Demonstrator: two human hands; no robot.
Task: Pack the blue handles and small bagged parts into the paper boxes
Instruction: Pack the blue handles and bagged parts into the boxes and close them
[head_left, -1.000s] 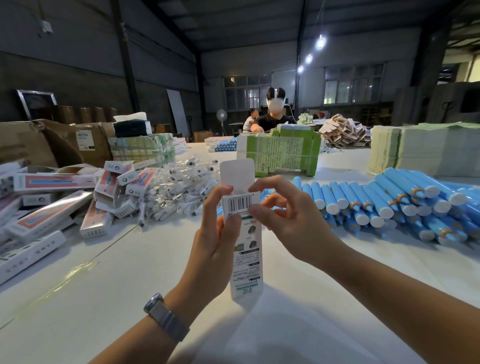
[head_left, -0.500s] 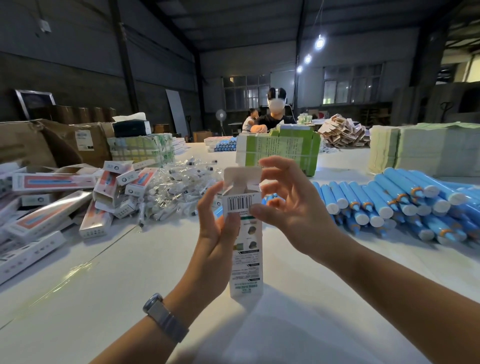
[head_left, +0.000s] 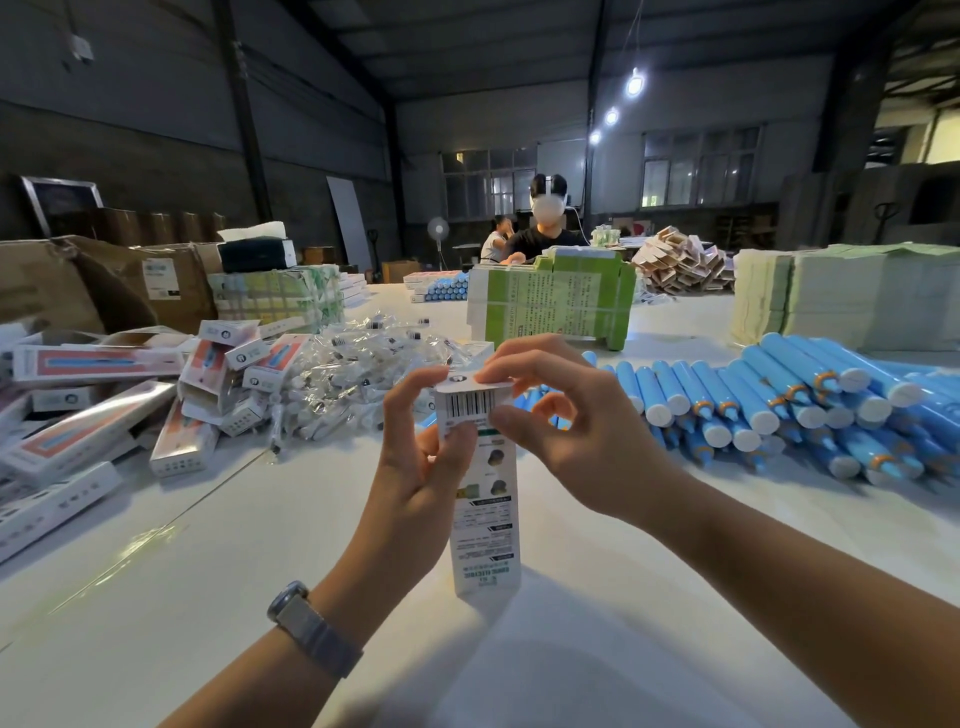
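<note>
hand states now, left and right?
Left hand: grips the upright paper box near its top.
Right hand: pinches the box's folded top flap at the barcode end.

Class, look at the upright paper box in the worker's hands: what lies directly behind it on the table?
Behind the paper box lie bagged parts and blue handles. The box and both hands cover whatever is straight behind.

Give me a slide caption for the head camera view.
Both hands, left and right, fold shut the top flap of an upright paper box between bagged parts and blue handles.
</note>
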